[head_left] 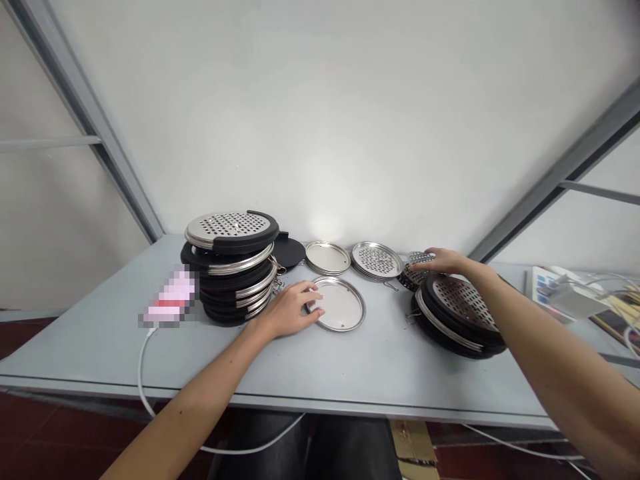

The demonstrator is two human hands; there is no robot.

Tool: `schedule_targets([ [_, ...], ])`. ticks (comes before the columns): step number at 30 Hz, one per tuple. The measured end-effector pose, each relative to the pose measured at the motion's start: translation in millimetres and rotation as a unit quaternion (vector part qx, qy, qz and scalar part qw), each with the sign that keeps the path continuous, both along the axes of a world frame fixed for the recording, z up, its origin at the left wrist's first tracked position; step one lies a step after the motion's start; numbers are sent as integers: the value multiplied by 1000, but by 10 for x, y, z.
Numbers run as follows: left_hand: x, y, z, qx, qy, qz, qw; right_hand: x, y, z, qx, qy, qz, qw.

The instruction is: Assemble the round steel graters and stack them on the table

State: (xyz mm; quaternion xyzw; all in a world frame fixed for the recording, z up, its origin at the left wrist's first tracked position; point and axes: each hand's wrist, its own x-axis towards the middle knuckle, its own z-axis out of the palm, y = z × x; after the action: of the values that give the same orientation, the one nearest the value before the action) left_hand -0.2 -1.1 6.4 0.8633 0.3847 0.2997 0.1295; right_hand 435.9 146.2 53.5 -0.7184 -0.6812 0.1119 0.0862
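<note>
A shallow round metal tray (343, 305) lies on the table, and my left hand (295, 308) rests at its left rim with the fingers apart. Behind the right stack of black-rimmed discs (463, 300), my right hand (440, 260) reaches to a small perforated piece (419, 259), its fingers curled over that piece's edge. Whether it grips the piece is hard to tell. A perforated metal disc (376, 260) tops a pile left of my right hand. Another round tray (327, 257) sits behind the tray at my left hand.
At the left stands a tall stack of black and metal discs (237, 287), with a black disc (290, 252) behind it. A blurred pink object (173, 300) with a white cable (141, 373) lies farther left. White boxes (570, 297) are at the right.
</note>
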Motion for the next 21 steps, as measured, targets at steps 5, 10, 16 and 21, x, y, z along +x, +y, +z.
schedule_targets([
  [5,-2,14,-20,3,-7,-4,1000,-232,-98,223,52,98,-66,992],
  [10,5,35,-50,19,2,-3,1000,-933,-541,645,130,271,116,947],
  [16,-11,72,-107,4,7,36,999,-1808,-1389,733,206,186,326,904],
  [21,-5,92,-125,-26,2,27,999,-1933,-1273,49,213,322,263,884],
])
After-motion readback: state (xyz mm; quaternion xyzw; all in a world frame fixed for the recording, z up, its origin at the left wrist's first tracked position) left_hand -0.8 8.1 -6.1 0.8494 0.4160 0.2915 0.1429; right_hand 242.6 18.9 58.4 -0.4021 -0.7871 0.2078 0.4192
